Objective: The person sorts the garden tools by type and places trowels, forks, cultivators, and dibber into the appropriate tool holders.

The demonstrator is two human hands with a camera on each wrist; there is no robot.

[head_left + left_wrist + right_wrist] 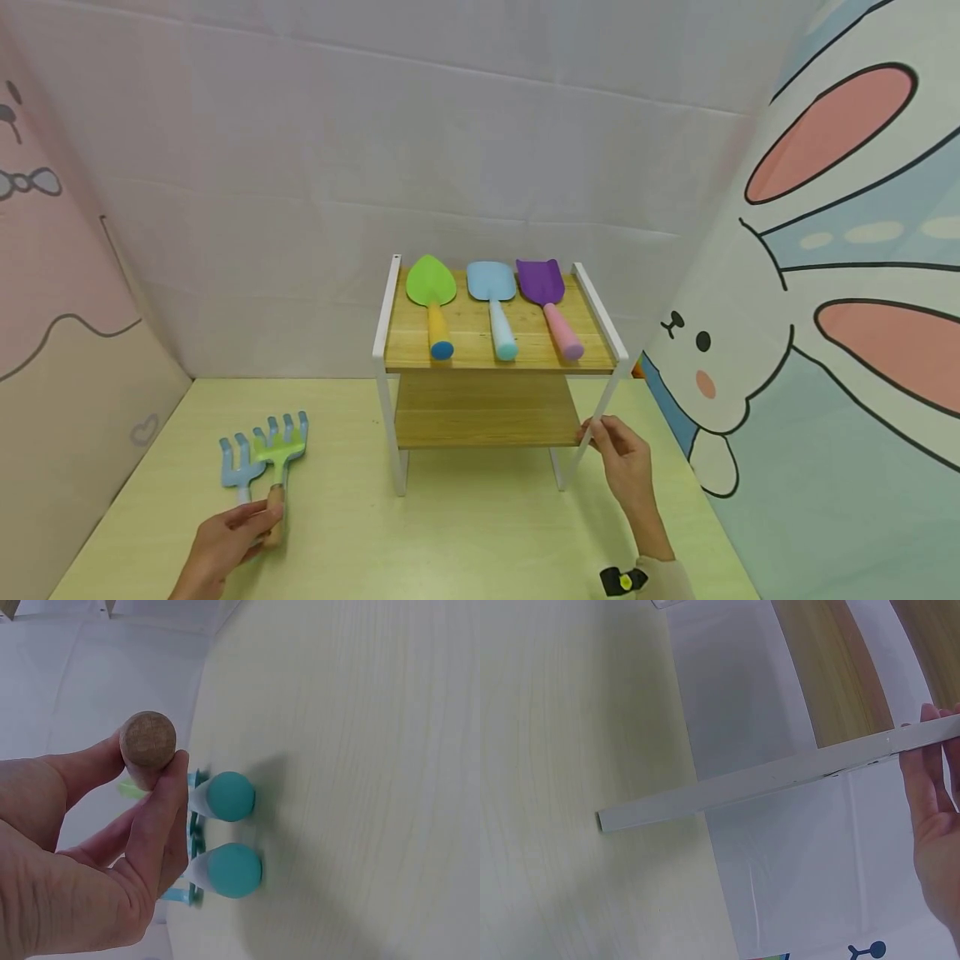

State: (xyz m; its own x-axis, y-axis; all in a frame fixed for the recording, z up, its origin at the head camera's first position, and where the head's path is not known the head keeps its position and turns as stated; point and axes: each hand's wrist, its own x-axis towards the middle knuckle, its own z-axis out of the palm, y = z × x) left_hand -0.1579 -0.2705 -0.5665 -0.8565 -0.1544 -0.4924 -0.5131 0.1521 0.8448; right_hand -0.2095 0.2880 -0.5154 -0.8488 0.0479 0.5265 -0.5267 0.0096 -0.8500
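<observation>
With left hand [232, 537] pinches one green rake [279, 452] near two blue rakes [243, 476], with right hand [628, 471] one shelf [487, 408] bearing three shovels [491, 283].

Green fork [279, 452] — wooden handle, held aloft; white-framed shelf [487, 412] — upright.

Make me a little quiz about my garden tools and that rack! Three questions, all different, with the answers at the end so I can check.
1. How many shovels lie on the top board of the rack?
2. True or false: the right hand is holding one of those shovels.
3. What colour is the head of the fork in the left hand? A) purple B) green C) orange

Key: 1. Three. 2. False; it holds the rack's white leg. 3. B.
</observation>
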